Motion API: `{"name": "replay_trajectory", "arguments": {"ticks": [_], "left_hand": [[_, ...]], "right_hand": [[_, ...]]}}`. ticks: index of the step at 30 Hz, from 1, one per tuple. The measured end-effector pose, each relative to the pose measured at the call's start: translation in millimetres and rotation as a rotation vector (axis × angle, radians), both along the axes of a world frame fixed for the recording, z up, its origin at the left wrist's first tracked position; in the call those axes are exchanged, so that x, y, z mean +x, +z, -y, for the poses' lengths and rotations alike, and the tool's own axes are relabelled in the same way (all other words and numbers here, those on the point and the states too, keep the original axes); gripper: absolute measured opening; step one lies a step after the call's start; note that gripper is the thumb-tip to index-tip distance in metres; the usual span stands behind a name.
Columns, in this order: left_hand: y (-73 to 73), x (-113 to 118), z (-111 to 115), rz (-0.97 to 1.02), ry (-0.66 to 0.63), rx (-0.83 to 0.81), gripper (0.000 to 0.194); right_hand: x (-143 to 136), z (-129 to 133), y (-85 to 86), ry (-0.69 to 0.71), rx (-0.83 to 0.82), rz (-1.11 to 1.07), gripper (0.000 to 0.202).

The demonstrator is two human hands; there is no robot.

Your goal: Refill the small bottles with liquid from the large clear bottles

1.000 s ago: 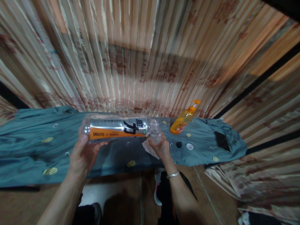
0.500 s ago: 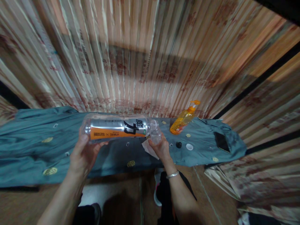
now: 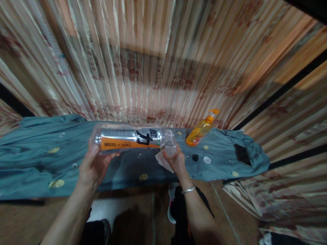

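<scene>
My left hand [image 3: 93, 165] grips the base end of a large clear plastic drink bottle [image 3: 130, 137] with a silver and orange label. The bottle lies nearly level in the air above the cloth, its neck pointing right. At its mouth, my right hand [image 3: 176, 158] is closed around a small clear plastic container [image 3: 170, 148]. The bottle's neck meets the container's opening; whether it goes inside, I cannot tell. Any liquid in either one is hard to make out. Below the right hand, a white piece of paper [image 3: 163, 161] lies on the cloth.
A teal patterned cloth [image 3: 122, 177] covers the long narrow table. To the right stand an orange pump bottle [image 3: 200, 131], a small black cap [image 3: 195, 157], a white round lid [image 3: 207, 160] and a dark phone [image 3: 242, 154]. A pleated curtain [image 3: 143, 68] hangs behind, with black poles [image 3: 281, 90] alongside.
The view has shifted slightly. Both hands keep their hold, and the drink bottle's neck stays at the small container's opening.
</scene>
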State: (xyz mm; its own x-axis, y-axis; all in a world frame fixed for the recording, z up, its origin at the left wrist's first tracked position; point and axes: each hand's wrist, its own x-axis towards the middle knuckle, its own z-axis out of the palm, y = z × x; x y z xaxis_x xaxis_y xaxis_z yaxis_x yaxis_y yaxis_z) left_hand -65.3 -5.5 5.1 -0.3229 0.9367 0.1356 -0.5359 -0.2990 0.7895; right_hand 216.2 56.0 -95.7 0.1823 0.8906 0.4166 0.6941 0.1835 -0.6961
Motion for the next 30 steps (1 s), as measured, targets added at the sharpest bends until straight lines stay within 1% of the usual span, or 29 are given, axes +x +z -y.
{"name": "replay_trajectory", "arguments": {"ticks": [6,11,14,20,22,27,30], "left_hand": [[1.2,2,-1,0.008,-0.011,0.013,0.052],[3.1,3,-1,0.027,0.009,0.004,0.057],[1.6,3,-1,0.025,0.0,0.023,0.054],[-1.7,2,-1,0.035,0.02,-0.03,0.06],[-0.1,4,0,0.041,0.04,-0.044,0.06],[7.0,9,2,0.063,0.096,-0.095,0.07],[9.7,10,3,0.063,0.1,-0.109,0.065]], "right_hand": [[1,1,0.9,0.005,-0.024,0.0,0.06],[0,1,1.2,0.004,-0.019,-0.021,0.062],[-1,1,2.2,0.003,-0.026,-0.024,0.06],[-1,3,4.8,0.005,-0.035,-0.022,0.058],[-1,3,5.2,0.012,-0.039,-0.025,0.058],[-1,3,4.1,0.006,-0.045,-0.034,0.059],[-1,2,2.8,-0.001,-0.039,-0.042,0.058]]}}
